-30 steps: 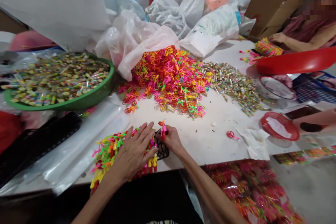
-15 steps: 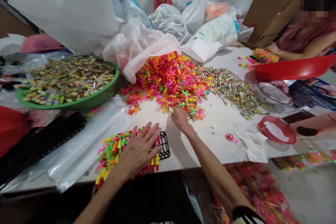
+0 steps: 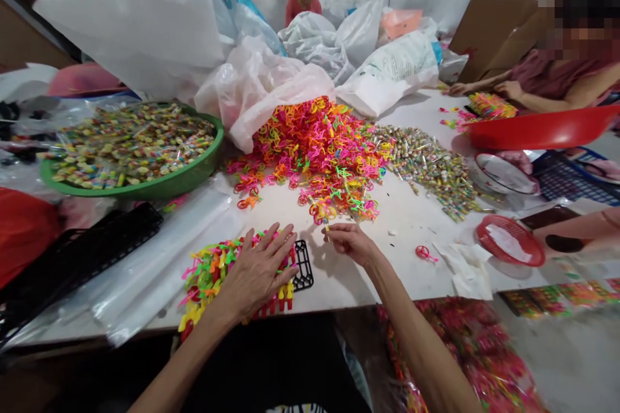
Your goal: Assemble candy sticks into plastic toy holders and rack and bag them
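My left hand (image 3: pixel 256 271) lies flat with its fingers spread over rows of small coloured plastic toys (image 3: pixel 208 277). Those toys sit in a black plastic rack (image 3: pixel 303 264), whose bare right end sticks out past my fingers. To the right of the rack, my right hand (image 3: pixel 356 242) pinches a small plastic toy (image 3: pixel 325 224) with a yellow stem between thumb and forefinger. Its upper part overlaps loose pieces behind it, so its full shape is unclear. Just beyond rises a big heap of pink, orange, yellow and green plastic toys (image 3: pixel 314 148).
A green basin (image 3: pixel 145 190) of small wrapped tubes stands at left, beside see-through plastic sleeves (image 3: pixel 159 271) and black racks (image 3: pixel 97 245). More small tubes (image 3: pixel 426 168) lie right of the heap. Farther right are a red basket (image 3: pixel 513 242) and a co-worker (image 3: pixel 557 77).
My right hand has drawn back from the heap's front edge, towards me and slightly right, with a small plastic toy in its fingers. My left hand stays on the rack.
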`<state>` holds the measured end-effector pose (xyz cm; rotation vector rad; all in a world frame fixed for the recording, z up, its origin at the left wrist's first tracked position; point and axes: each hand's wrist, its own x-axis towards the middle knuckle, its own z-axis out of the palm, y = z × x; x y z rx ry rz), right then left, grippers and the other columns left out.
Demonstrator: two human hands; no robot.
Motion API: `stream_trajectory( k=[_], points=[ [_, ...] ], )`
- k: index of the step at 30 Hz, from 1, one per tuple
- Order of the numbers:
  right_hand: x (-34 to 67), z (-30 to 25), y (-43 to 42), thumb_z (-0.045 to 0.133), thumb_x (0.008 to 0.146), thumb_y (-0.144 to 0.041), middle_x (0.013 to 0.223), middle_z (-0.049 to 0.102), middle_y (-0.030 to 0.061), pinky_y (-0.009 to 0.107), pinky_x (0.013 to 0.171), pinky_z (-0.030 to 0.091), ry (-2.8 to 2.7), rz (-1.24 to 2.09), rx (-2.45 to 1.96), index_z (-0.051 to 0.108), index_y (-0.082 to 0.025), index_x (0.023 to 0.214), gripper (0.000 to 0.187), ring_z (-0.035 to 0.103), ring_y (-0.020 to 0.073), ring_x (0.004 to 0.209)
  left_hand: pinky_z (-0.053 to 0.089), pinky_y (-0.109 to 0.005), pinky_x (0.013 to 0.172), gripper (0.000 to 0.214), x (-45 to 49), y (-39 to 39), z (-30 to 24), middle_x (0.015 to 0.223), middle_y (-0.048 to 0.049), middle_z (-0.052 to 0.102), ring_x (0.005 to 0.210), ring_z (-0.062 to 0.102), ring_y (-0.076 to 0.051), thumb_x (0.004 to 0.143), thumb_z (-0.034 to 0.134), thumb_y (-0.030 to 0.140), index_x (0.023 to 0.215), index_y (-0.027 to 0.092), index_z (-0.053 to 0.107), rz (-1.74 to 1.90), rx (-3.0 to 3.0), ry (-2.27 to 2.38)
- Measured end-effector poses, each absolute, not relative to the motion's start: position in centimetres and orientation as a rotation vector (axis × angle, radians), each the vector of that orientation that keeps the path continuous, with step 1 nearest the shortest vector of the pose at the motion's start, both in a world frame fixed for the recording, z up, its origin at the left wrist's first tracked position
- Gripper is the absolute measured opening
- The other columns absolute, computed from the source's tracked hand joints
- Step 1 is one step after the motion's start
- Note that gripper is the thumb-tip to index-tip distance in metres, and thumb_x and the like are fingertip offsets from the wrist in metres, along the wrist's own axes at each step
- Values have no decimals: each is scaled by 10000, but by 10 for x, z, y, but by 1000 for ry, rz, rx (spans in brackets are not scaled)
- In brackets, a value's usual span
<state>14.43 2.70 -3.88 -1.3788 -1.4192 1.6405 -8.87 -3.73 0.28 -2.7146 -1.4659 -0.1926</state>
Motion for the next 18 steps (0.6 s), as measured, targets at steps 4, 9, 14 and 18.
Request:
stream_trajectory(
  k=[4, 9, 14, 18],
  points=[
    [149, -45, 9, 702, 616, -312, 639, 586, 16, 185, 392, 246, -914, 1982, -1041, 679, -120, 777, 252, 342, 25, 411, 234, -514, 1012, 520, -89, -37, 1, 1408, -50, 354, 1280, 316, -271, 869, 325, 462, 1342, 248, 337, -214, -2711, -1452],
    [150, -45, 8, 722, 582, -307, 598, 590, 7, 189, 401, 294, -886, 1849, -1140, 668, -125, 749, 253, 416, 45, 411, 222, -526, 1016, 524, -89, -37, 0, 1406, -52, 355, 1280, 318, -274, 867, 330, 458, 1350, 254, 321, -204, -2705, -1457],
    [157, -31, 9, 732, 573, -292, 581, 603, 0, 198, 411, 331, -933, 1747, -1257, 656, -126, 708, 227, 451, 55, 396, 226, -536, 1011, 527, -89, -36, 0, 1407, -51, 354, 1279, 318, -278, 868, 330, 457, 1354, 256, 310, -209, -2710, -1455],
    [162, -26, 2, 722, 597, -283, 654, 635, 23, 190, 411, 298, -961, 1930, -1143, 671, -123, 770, 242, 410, 32, 406, 227, -528, 1015, 518, -89, -36, -1, 1404, -50, 361, 1281, 317, -274, 866, 335, 458, 1344, 258, 333, -210, -2709, -1459]
  ],
)
